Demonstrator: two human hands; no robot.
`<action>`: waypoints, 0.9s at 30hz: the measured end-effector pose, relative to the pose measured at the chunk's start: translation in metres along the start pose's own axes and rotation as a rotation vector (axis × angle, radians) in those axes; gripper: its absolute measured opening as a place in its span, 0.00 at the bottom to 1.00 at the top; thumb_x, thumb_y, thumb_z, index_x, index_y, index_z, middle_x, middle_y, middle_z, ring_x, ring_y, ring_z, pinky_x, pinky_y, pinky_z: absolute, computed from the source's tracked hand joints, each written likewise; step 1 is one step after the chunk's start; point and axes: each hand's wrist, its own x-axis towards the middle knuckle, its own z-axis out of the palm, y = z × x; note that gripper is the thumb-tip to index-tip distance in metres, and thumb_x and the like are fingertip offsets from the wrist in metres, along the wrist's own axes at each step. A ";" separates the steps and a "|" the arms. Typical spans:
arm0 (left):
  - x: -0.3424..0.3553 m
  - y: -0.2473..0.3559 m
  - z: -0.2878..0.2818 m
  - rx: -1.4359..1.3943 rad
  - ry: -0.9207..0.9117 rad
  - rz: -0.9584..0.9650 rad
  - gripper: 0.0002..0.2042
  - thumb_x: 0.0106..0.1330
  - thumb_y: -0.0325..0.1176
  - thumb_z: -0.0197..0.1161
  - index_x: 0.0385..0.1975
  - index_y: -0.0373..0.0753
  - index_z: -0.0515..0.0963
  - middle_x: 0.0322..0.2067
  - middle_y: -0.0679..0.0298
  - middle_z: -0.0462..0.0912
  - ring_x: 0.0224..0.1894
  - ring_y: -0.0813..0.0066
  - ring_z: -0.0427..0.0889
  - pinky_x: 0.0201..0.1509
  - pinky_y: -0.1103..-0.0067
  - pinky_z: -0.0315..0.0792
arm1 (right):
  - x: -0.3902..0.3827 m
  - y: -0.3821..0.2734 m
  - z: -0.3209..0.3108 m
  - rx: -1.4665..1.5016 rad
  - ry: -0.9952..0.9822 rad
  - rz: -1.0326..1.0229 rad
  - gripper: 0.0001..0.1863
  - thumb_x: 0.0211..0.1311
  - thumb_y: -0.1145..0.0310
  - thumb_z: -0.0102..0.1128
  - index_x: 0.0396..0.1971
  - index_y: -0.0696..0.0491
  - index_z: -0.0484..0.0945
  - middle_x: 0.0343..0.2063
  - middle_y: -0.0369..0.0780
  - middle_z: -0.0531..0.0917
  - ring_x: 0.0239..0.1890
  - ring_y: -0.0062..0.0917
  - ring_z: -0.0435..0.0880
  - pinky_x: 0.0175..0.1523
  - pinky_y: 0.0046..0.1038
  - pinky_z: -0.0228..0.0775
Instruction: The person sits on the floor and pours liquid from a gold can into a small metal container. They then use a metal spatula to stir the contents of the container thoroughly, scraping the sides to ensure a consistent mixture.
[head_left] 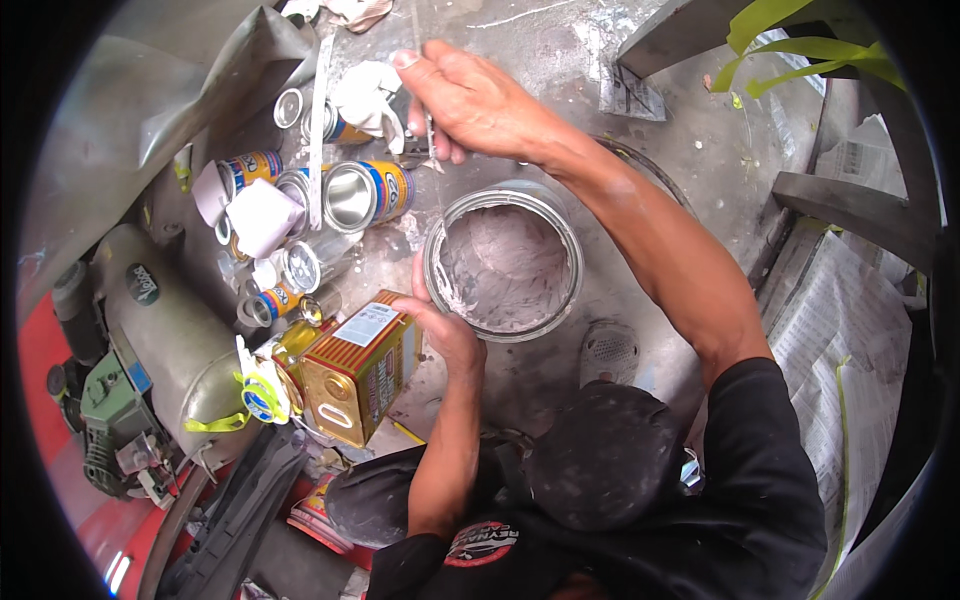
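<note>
A large round metal can (505,334) stands in the middle, holding thick pinkish-grey paste. Paste is smeared on its inner wall at the left. My left hand (455,335) is against the can's outer left side, fingers along the wall and thumb out toward a yellow-and-red rectangular tin (350,370). My right hand (465,100) is raised above the can's far left edge. Its fingers close round a long thin stick (430,140), held nearly upright, with its lower end by the can's left rim.
Left of the can lie several small cans (370,195), plastic cups (265,220), a white strip (320,130) and a crumpled white cloth (370,97). An air compressor tank (165,330) stands farther left. Newspaper sheets (840,320) and dark stand legs (840,205) are at right.
</note>
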 end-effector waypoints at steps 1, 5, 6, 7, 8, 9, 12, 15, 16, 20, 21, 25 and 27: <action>0.004 0.001 -0.004 0.034 0.000 0.003 0.41 0.74 0.63 0.18 0.68 0.34 0.61 0.66 0.54 0.65 0.68 0.61 0.63 0.74 0.68 0.54 | 0.002 -0.003 0.004 0.007 -0.012 -0.008 0.31 0.74 0.45 0.39 0.35 0.65 0.69 0.20 0.41 0.80 0.18 0.25 0.82 0.22 0.28 0.76; 0.020 0.007 -0.013 0.045 -0.038 -0.033 0.42 0.74 0.63 0.17 0.66 0.33 0.64 0.66 0.54 0.66 0.69 0.62 0.61 0.74 0.70 0.51 | 0.015 -0.015 0.024 -0.024 -0.145 -0.068 0.33 0.73 0.44 0.39 0.38 0.66 0.71 0.24 0.50 0.83 0.22 0.38 0.84 0.36 0.37 0.77; 0.022 0.009 -0.012 0.058 -0.044 -0.036 0.42 0.74 0.63 0.17 0.66 0.32 0.64 0.65 0.54 0.66 0.69 0.63 0.61 0.74 0.71 0.50 | 0.017 -0.016 0.030 -0.042 -0.141 -0.119 0.33 0.73 0.44 0.39 0.39 0.66 0.71 0.24 0.52 0.83 0.24 0.42 0.84 0.38 0.39 0.77; 0.022 0.011 -0.011 0.070 -0.051 -0.041 0.42 0.74 0.63 0.17 0.66 0.32 0.64 0.65 0.54 0.66 0.69 0.63 0.60 0.75 0.71 0.50 | 0.017 -0.014 0.036 -0.062 -0.136 -0.168 0.33 0.72 0.43 0.39 0.39 0.66 0.71 0.25 0.53 0.83 0.26 0.46 0.84 0.39 0.40 0.76; 0.023 0.012 -0.011 0.073 -0.054 -0.044 0.43 0.74 0.63 0.18 0.66 0.32 0.65 0.65 0.54 0.66 0.69 0.63 0.60 0.75 0.71 0.49 | 0.016 -0.018 0.044 -0.088 -0.137 -0.219 0.34 0.72 0.43 0.39 0.39 0.67 0.71 0.25 0.55 0.83 0.28 0.50 0.84 0.41 0.41 0.76; 0.021 0.017 -0.011 0.103 -0.089 -0.052 0.44 0.72 0.66 0.20 0.69 0.30 0.58 0.67 0.53 0.62 0.70 0.61 0.58 0.74 0.69 0.50 | 0.013 -0.021 0.053 -0.067 -0.178 -0.273 0.33 0.73 0.45 0.40 0.38 0.67 0.72 0.25 0.58 0.81 0.33 0.56 0.82 0.42 0.45 0.74; 0.030 -0.002 -0.029 0.021 -0.021 -0.009 0.44 0.72 0.67 0.22 0.68 0.28 0.57 0.67 0.52 0.62 0.70 0.61 0.59 0.74 0.69 0.51 | -0.009 -0.043 0.065 -0.145 -0.241 -0.298 0.30 0.73 0.48 0.41 0.36 0.65 0.73 0.22 0.59 0.80 0.32 0.57 0.82 0.42 0.47 0.73; 0.033 -0.014 -0.049 0.125 -0.003 0.046 0.44 0.72 0.67 0.26 0.68 0.28 0.56 0.67 0.52 0.61 0.69 0.61 0.60 0.73 0.69 0.53 | -0.042 -0.050 0.072 -0.185 -0.095 -0.408 0.19 0.73 0.57 0.47 0.33 0.60 0.71 0.16 0.53 0.77 0.21 0.49 0.81 0.28 0.44 0.72; 0.033 -0.017 -0.050 0.121 -0.004 0.016 0.44 0.73 0.66 0.25 0.68 0.26 0.55 0.67 0.52 0.61 0.70 0.63 0.58 0.74 0.71 0.50 | -0.051 -0.052 0.075 -0.185 -0.038 -0.420 0.17 0.74 0.58 0.48 0.32 0.58 0.70 0.15 0.51 0.76 0.19 0.46 0.81 0.25 0.41 0.71; 0.028 0.011 -0.020 0.000 -0.038 -0.046 0.46 0.72 0.66 0.20 0.67 0.23 0.57 0.68 0.51 0.61 0.72 0.65 0.54 0.75 0.73 0.44 | -0.059 -0.046 0.082 -0.337 0.203 -0.590 0.11 0.72 0.65 0.51 0.35 0.60 0.71 0.12 0.47 0.75 0.16 0.41 0.81 0.20 0.37 0.69; 0.028 0.018 -0.014 -0.010 -0.040 -0.054 0.49 0.70 0.68 0.18 0.65 0.22 0.62 0.68 0.50 0.62 0.72 0.64 0.53 0.75 0.74 0.41 | -0.058 -0.049 0.084 -0.374 0.241 -0.605 0.10 0.71 0.67 0.51 0.36 0.61 0.71 0.11 0.45 0.74 0.14 0.41 0.80 0.18 0.36 0.68; 0.029 0.013 -0.016 0.038 0.019 -0.043 0.49 0.70 0.68 0.17 0.64 0.23 0.65 0.67 0.50 0.63 0.72 0.63 0.55 0.75 0.73 0.42 | -0.062 -0.073 0.100 -0.468 0.247 -0.466 0.11 0.72 0.67 0.52 0.33 0.60 0.71 0.11 0.46 0.75 0.14 0.43 0.79 0.18 0.38 0.66; 0.032 0.006 -0.021 0.067 -0.018 -0.030 0.48 0.70 0.68 0.16 0.63 0.28 0.69 0.66 0.51 0.66 0.71 0.62 0.58 0.75 0.72 0.44 | -0.069 -0.082 0.111 -0.533 0.238 -0.475 0.14 0.70 0.64 0.53 0.28 0.59 0.70 0.09 0.48 0.74 0.14 0.47 0.78 0.20 0.42 0.69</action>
